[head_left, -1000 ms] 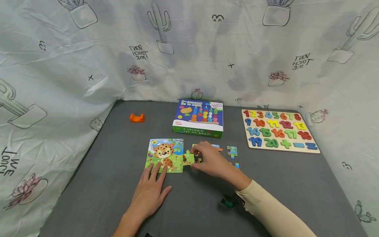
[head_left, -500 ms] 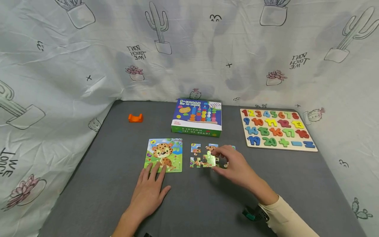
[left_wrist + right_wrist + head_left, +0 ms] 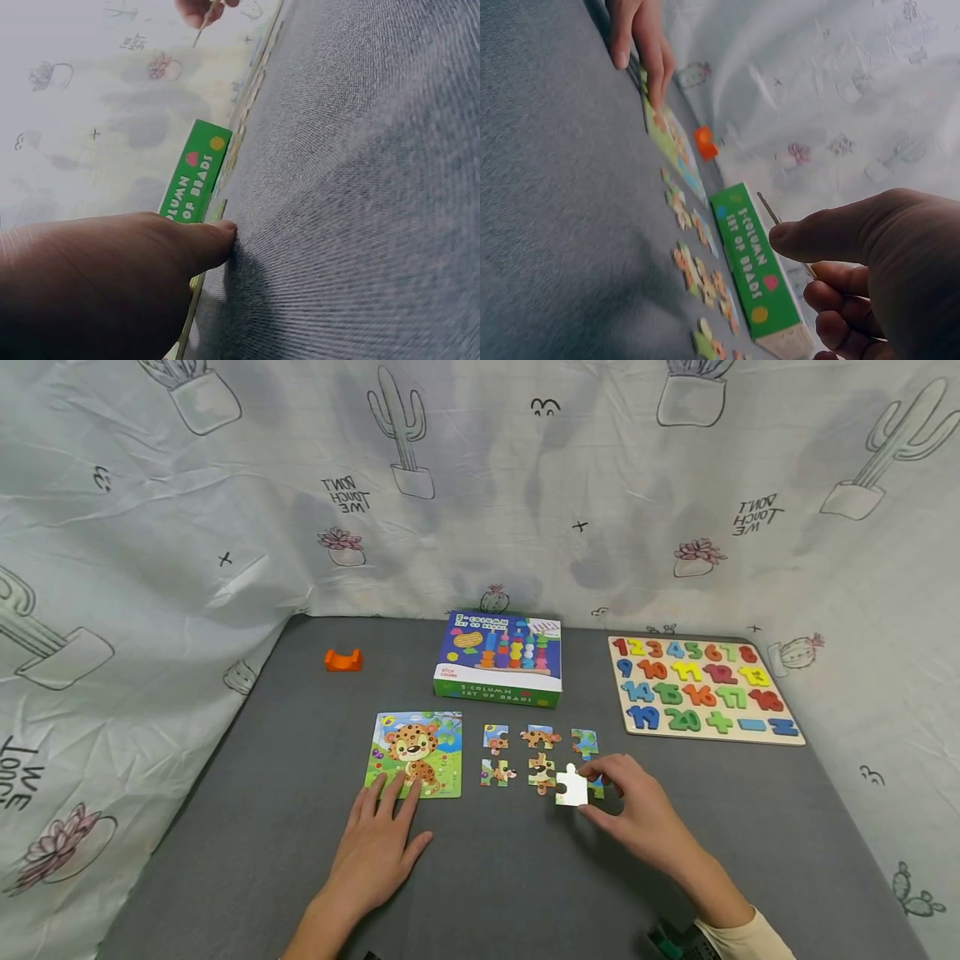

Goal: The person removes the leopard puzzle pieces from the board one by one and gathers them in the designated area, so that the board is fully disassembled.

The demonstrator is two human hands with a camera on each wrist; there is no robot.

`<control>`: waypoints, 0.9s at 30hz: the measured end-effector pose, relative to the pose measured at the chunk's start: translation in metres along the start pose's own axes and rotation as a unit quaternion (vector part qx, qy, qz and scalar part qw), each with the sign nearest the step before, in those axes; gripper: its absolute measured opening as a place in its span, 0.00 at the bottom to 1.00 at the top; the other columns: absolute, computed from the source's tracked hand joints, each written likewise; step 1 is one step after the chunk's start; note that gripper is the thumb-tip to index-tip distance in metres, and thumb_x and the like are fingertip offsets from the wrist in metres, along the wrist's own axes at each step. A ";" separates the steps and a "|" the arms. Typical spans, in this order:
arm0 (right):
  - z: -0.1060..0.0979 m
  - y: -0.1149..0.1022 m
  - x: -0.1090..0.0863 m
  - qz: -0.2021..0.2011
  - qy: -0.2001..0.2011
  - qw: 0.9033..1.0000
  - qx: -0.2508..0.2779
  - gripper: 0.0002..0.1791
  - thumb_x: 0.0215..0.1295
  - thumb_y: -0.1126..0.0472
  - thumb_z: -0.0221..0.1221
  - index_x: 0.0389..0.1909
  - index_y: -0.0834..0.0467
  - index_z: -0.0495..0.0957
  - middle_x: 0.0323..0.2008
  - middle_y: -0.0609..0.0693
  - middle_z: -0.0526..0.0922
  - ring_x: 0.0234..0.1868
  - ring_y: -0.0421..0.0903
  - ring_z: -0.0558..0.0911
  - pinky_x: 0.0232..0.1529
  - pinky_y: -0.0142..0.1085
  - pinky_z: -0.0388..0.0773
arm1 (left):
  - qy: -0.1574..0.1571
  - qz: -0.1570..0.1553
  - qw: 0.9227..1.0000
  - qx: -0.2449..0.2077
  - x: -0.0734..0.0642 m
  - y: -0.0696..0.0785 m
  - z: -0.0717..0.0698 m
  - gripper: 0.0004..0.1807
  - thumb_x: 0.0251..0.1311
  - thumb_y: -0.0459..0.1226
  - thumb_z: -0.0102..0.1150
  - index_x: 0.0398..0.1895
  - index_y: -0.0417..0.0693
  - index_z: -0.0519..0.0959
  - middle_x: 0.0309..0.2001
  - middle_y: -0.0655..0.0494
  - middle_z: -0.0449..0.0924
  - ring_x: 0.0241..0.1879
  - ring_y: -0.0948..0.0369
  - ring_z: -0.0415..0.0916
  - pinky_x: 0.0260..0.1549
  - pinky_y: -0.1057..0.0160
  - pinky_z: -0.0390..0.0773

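Note:
My right hand pinches a jigsaw puzzle piece between thumb and fingers, raised above the table. The piece's face looks pale and washed out from this angle; in the right wrist view the held piece shows edge-on. Spread and straight, the fingers of my left hand rest on the lower edge of a leopard picture card. Between card and right hand lie several loose puzzle pieces in rough rows, among them a leopard-face piece and a blue-green piece. The held piece and right fingers partly hide others.
Behind the pieces lies a blue and green bead-set box. A wooden number board lies at the right, and a small orange block at the back left. Patterned cloth hangs behind the grey table.
Beside the card a second ago, my right hand has moved right across the loose pieces, carrying the puzzle piece, which now looks pale. My left hand stays on the card.

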State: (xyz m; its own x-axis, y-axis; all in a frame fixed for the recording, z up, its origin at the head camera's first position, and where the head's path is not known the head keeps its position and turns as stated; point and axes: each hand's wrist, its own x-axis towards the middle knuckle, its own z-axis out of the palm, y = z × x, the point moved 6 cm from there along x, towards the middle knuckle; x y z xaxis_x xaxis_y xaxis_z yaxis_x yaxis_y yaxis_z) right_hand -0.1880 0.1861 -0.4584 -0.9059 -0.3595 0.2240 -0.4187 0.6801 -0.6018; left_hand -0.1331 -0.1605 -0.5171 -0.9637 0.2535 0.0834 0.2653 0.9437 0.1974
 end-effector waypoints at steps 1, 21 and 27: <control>-0.001 0.001 -0.002 0.002 0.003 1.000 -0.002 0.26 0.54 0.68 0.83 0.52 0.52 0.85 0.44 0.46 0.82 0.41 0.49 0.75 0.36 0.37 0.73 | -0.002 -0.001 1.000 0.000 0.000 0.000 0.000 0.42 0.74 0.54 0.68 0.83 0.45 0.68 0.80 0.38 0.62 0.80 0.34 0.55 0.77 0.32 0.57; 0.010 0.039 -0.042 0.068 -0.023 0.997 -0.036 0.24 0.53 0.63 0.84 0.51 0.50 0.87 0.44 0.39 0.82 0.47 0.41 0.78 0.48 0.48 0.82 | -0.008 -0.006 1.000 -0.006 0.000 -0.002 0.005 0.42 0.74 0.55 0.67 0.83 0.45 0.68 0.80 0.38 0.62 0.80 0.34 0.54 0.77 0.31 0.56; 0.020 0.046 -0.045 0.089 -0.046 0.995 -0.031 0.23 0.55 0.61 0.84 0.50 0.48 0.87 0.44 0.37 0.80 0.47 0.40 0.77 0.49 0.48 0.81 | -0.009 -0.007 1.000 -0.005 0.000 -0.004 0.006 0.42 0.75 0.56 0.66 0.84 0.46 0.67 0.81 0.38 0.61 0.81 0.35 0.53 0.78 0.32 0.54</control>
State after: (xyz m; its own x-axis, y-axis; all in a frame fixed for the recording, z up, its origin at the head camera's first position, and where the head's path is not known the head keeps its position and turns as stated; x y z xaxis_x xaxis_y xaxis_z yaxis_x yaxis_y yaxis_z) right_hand -0.1654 0.2210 -0.5114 -0.9571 -0.2860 0.0452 -0.2589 0.7750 -0.5765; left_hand -0.1345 -0.1625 -0.5239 -0.9676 0.2444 0.0633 0.2524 0.9451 0.2074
